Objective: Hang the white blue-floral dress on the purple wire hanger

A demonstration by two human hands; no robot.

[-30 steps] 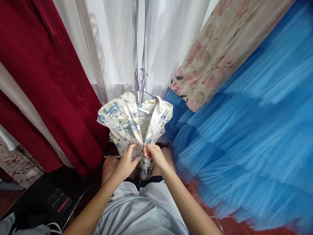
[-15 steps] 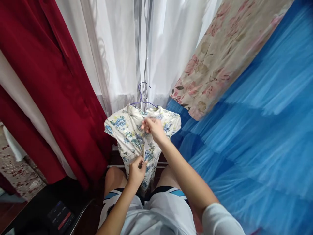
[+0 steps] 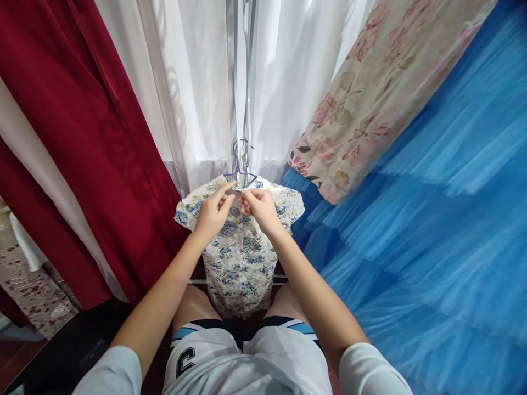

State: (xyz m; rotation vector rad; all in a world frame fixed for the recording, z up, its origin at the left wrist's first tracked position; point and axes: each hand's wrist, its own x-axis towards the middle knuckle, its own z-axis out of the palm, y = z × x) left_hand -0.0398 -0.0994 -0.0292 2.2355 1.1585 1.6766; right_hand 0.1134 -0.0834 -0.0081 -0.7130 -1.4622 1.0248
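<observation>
A short-sleeved white blouse [image 3: 242,258] with blue flowers hangs in front of me from a purple hanger [image 3: 237,164]. A straight seam runs down its middle; I cannot tell what fastening it has. My right hand [image 3: 261,208] is closed in a pinch at the neckline, gripping the blouse's edge, though the fingertips partly hide that spot. Just left of it, my left hand [image 3: 212,215] is over the blouse near the collar. Its index finger is stretched out and the thumb stands apart, with nothing visible between them.
Red drapes [image 3: 102,137] hang at left and white curtains [image 3: 197,93] behind the hanger. To the right are a beige floral cloth [image 3: 349,120] and layered blue tulle [image 3: 432,219]. A dark seat [image 3: 53,351] stands at lower left; my knees flank the blouse.
My left hand has let go lower on the blouse and risen to the neckline. The blouse's lower part now spreads wider and flatter. My right hand has stayed near the collar.
</observation>
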